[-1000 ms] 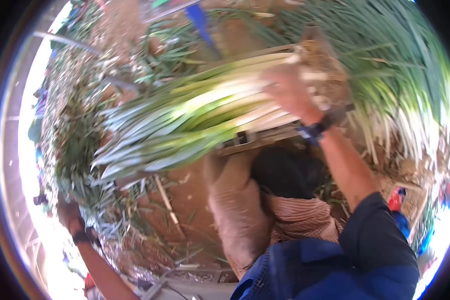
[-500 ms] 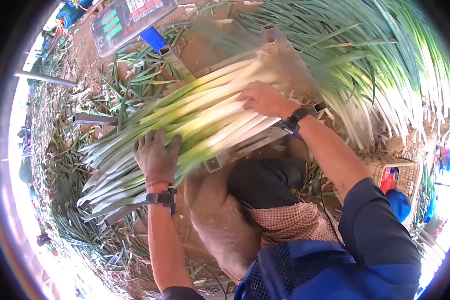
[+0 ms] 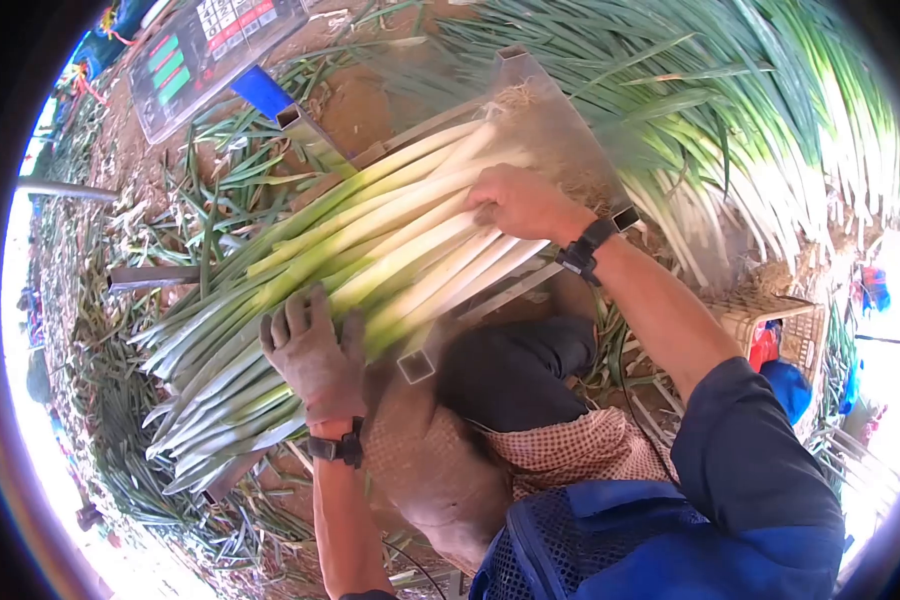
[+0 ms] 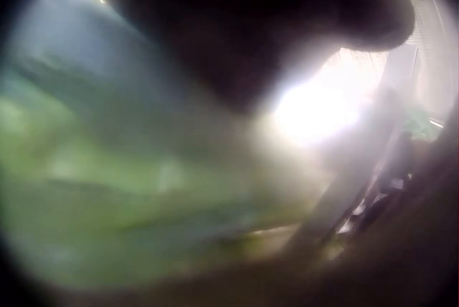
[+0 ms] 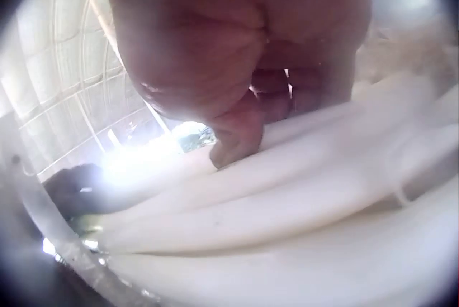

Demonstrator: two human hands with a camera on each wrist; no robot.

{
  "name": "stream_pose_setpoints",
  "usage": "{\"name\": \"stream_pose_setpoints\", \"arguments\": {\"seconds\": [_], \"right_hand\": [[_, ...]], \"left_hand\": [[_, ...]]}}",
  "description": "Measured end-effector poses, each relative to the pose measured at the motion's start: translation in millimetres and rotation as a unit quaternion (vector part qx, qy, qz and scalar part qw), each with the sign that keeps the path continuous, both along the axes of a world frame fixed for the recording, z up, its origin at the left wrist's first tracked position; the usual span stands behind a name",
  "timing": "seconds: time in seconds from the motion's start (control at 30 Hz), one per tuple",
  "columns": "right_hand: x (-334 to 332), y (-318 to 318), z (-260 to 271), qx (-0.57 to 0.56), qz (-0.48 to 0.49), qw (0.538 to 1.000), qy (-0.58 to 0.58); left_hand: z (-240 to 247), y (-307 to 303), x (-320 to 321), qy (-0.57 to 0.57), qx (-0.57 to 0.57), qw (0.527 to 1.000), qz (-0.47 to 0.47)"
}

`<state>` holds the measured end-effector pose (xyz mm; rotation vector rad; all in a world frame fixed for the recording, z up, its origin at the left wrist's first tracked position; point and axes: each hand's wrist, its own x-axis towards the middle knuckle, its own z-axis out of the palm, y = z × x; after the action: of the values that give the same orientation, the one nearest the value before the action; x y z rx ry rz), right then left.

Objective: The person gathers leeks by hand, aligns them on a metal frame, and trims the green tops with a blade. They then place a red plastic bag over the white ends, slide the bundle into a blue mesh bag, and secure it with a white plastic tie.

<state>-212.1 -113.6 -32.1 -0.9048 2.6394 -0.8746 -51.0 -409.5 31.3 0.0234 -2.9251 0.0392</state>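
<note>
A thick bundle of long green onions (image 3: 370,270) lies slantwise on a metal frame, roots to the upper right and leaves to the lower left. My left hand (image 3: 315,360), in a greyish glove, rests on the leafy part with its fingers spread. Blurred green leaves (image 4: 129,185) fill much of the left wrist view. Over the white stalks, my bare right hand (image 3: 530,203) has its fingers curled down. Close up, its thumb and fingers pinch at the white stalks (image 5: 287,207); the far fingertips are partly hidden behind the thumb.
A scale display (image 3: 215,60) stands at the upper left beside a blue post (image 3: 262,92). A big pile of green onions (image 3: 730,120) spreads at the upper right. Metal tube ends (image 3: 417,366) jut out near the knees. At the right sits a plastic crate (image 3: 770,325).
My left hand has come in from the lower left onto the leaves. My right hand has slid a little from the root end along the white stalks. The head view has shifted.
</note>
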Motion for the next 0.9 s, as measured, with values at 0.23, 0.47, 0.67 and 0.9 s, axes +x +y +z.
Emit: {"name": "stream_pose_setpoints", "arguments": {"seconds": [0.23, 0.47, 0.67, 0.9], "right_hand": [[40.9, -21.5, 21.3, 0.029, 0.041, 0.991, 0.128], [35.1, -17.1, 21.0, 0.131, 0.033, 0.988, 0.068], [17.1, 16.1, 18.7, 0.127, -0.064, 0.985, 0.102], [17.5, 8.4, -2.0, 0.036, -0.106, 0.991, 0.072]], "left_hand": [[-17.4, -2.2, -1.9, 0.028, -0.034, 0.999, 0.014], [-15.2, -12.0, -3.6, 0.033, -0.003, 0.999, -0.002], [-9.3, -24.0, -4.4, 0.021, 0.010, 1.000, 0.002], [-29.1, -24.6, -17.8, 0.069, 0.032, 0.996, 0.046]]}}
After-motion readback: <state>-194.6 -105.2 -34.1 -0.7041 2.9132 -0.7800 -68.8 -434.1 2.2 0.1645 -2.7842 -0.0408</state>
